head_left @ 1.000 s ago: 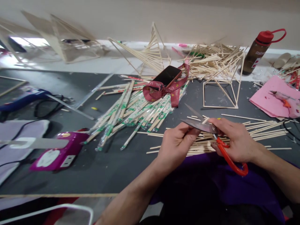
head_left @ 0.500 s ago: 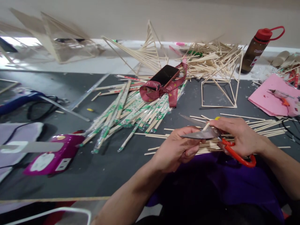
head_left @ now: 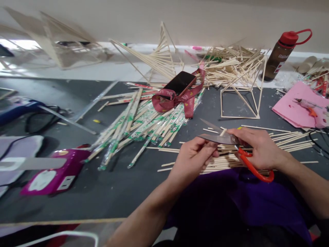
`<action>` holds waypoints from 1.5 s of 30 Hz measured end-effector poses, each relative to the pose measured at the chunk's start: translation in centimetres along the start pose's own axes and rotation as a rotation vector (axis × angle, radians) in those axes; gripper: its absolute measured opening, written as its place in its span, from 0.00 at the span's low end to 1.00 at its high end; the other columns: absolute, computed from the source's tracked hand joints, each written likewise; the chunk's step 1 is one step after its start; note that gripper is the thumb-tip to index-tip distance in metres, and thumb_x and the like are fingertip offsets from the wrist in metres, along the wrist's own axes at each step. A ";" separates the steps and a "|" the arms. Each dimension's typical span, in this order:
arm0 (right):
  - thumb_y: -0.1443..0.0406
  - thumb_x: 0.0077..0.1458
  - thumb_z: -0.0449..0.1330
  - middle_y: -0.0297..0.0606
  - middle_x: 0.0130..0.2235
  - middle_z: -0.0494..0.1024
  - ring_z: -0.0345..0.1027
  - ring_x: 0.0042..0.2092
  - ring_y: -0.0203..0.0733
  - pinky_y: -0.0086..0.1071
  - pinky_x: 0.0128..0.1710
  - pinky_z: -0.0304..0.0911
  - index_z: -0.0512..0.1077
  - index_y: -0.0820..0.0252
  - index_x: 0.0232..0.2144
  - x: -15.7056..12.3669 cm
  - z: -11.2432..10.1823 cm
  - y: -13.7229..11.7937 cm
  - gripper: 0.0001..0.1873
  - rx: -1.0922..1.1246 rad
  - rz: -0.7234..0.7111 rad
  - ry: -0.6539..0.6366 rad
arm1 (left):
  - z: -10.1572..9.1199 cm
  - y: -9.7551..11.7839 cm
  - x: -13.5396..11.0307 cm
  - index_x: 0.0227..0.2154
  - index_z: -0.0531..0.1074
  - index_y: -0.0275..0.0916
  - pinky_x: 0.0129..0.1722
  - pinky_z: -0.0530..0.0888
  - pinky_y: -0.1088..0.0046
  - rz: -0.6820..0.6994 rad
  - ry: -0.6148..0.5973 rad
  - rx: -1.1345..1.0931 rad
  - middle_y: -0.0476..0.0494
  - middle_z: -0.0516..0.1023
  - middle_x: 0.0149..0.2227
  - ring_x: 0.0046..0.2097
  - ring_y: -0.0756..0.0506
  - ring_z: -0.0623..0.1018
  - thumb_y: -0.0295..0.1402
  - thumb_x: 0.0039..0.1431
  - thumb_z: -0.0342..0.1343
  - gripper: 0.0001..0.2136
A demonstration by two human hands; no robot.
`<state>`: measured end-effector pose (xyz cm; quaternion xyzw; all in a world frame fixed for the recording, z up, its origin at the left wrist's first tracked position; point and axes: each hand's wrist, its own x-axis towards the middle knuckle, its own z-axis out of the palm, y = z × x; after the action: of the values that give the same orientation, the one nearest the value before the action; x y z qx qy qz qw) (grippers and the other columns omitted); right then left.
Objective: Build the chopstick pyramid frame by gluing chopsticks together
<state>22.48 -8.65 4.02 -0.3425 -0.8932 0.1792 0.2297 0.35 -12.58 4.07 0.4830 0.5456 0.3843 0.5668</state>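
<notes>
My right hand [head_left: 262, 145] is closed around a pair of scissors [head_left: 253, 168] with orange-red handles. Their blades are apart and point left, over my left hand. A short piece of wooden stick [head_left: 223, 131] shows between the blades, its lower part hidden behind the near blade. My left hand [head_left: 194, 159] is closed in a pinch just under that blade, in line with the stick; the grip itself is partly hidden. Beneath both hands, loose wooden sticks [head_left: 169, 150] lie across the grey table [head_left: 123, 192].
Paper-wrapped chopsticks [head_left: 144, 133] lie left of my hands, with a phone [head_left: 181, 82] and red lanyard on top. Behind stand a stick frame [head_left: 221, 103], a stick pile [head_left: 231, 68] and a bottle [head_left: 279, 58]. A glue gun [head_left: 305, 104] rests on pink paper [head_left: 288, 103]; a purple box [head_left: 55, 171] sits left.
The scissors have shifted slightly left and up, with the stick piece now nearer the middle of the blades. My left hand has moved a little left and down. The view has shifted slightly.
</notes>
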 end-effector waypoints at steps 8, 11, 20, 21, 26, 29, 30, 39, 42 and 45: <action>0.63 0.55 0.58 0.44 0.38 0.81 0.71 0.30 0.41 0.34 0.30 0.65 0.72 0.69 0.56 -0.3 1.0 -2.4 0.27 -0.099 0.105 0.058 | 0.0 -0.9 -0.3 0.34 0.76 0.39 0.32 0.71 0.72 0.498 0.267 0.969 0.43 0.78 0.29 0.31 0.45 0.78 0.35 0.67 0.43 0.16; 0.63 0.55 0.58 0.44 0.38 0.81 0.71 0.30 0.41 0.34 0.29 0.65 0.72 0.68 0.56 -0.4 0.8 -2.4 0.27 -0.083 0.065 0.052 | -0.3 -0.8 -0.5 0.31 0.75 0.40 0.31 0.70 0.72 0.476 0.199 0.905 0.46 0.76 0.25 0.27 0.46 0.75 0.35 0.68 0.43 0.16; 0.65 0.54 0.59 0.41 0.42 0.82 0.75 0.37 0.41 0.32 0.34 0.66 0.70 0.63 0.57 -0.2 -0.7 -0.5 0.27 0.036 -0.045 -0.060 | 0.6 0.3 -1.3 0.21 0.68 0.38 0.19 0.55 0.77 -0.038 -0.079 -0.069 0.55 0.60 0.17 0.19 0.55 0.56 0.50 0.57 0.58 0.20; 0.66 0.54 0.59 0.41 0.42 0.82 0.75 0.37 0.41 0.32 0.34 0.66 0.70 0.63 0.57 -0.2 -0.8 -0.4 0.27 0.060 -0.048 -0.081 | 0.6 0.2 -1.3 0.21 0.68 0.38 0.19 0.54 0.78 -0.079 -0.114 -0.138 0.56 0.58 0.16 0.19 0.55 0.54 0.50 0.55 0.60 0.20; 0.64 0.55 0.61 0.41 0.46 0.82 0.76 0.42 0.42 0.32 0.40 0.68 0.69 0.59 0.56 -0.2 -1.0 0.3 0.25 0.173 -0.104 -0.105 | 0.3 0.3 -1.4 0.18 0.64 0.38 0.15 0.49 0.80 -0.242 -0.347 -0.415 0.59 0.52 0.13 0.16 0.57 0.50 0.48 0.52 0.64 0.22; 0.63 0.55 0.61 0.41 0.43 0.82 0.76 0.41 0.41 0.32 0.39 0.67 0.70 0.61 0.55 -0.1 -1.2 0.6 0.24 0.216 -0.159 -0.126 | 0.1 0.2 -1.5 0.18 0.62 0.38 0.13 0.47 0.82 -0.308 -0.524 -0.577 0.60 0.49 0.13 0.14 0.58 0.48 0.50 0.52 0.66 0.24; 0.63 0.55 0.61 0.40 0.41 0.81 0.75 0.39 0.40 0.31 0.38 0.66 0.70 0.61 0.55 0.0 -1.3 0.6 0.24 0.221 -0.177 -0.129 | 0.0 0.0 -1.5 0.18 0.62 0.38 0.13 0.46 0.82 -0.320 -0.585 -0.623 0.61 0.48 0.12 0.14 0.58 0.47 0.50 0.52 0.66 0.24; 0.66 0.53 0.59 0.42 0.43 0.82 0.75 0.37 0.40 0.31 0.36 0.66 0.72 0.62 0.54 0.1 -1.0 0.3 0.25 0.160 -0.041 -0.115 | -0.1 -0.2 -0.6 0.21 0.67 0.39 0.15 0.49 0.80 -0.223 -0.426 -0.427 0.60 0.49 0.12 0.15 0.55 0.48 0.51 0.59 0.58 0.21; 0.65 0.53 0.60 0.40 0.38 0.82 0.72 0.32 0.39 0.31 0.31 0.63 0.73 0.62 0.55 0.0 -0.2 -0.6 0.26 0.001 0.091 -0.048 | -0.1 0.3 -0.5 0.22 0.69 0.38 0.20 0.58 0.77 0.027 -0.029 0.088 0.54 0.60 0.16 0.19 0.53 0.59 0.43 0.64 0.52 0.17; 0.62 0.54 0.59 0.43 0.39 0.82 0.74 0.32 0.42 0.33 0.31 0.65 0.73 0.63 0.55 -0.2 0.7 -2.0 0.26 -0.113 0.152 0.018 | 0.0 0.2 -0.5 0.25 0.71 0.40 0.29 0.68 0.73 0.225 0.149 0.482 0.49 0.72 0.22 0.25 0.49 0.69 0.38 0.63 0.47 0.14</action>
<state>21.18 -10.24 4.32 -0.4233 -0.8712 0.1424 0.2038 0.29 -12.98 4.34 0.6319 0.6044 0.3385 0.3478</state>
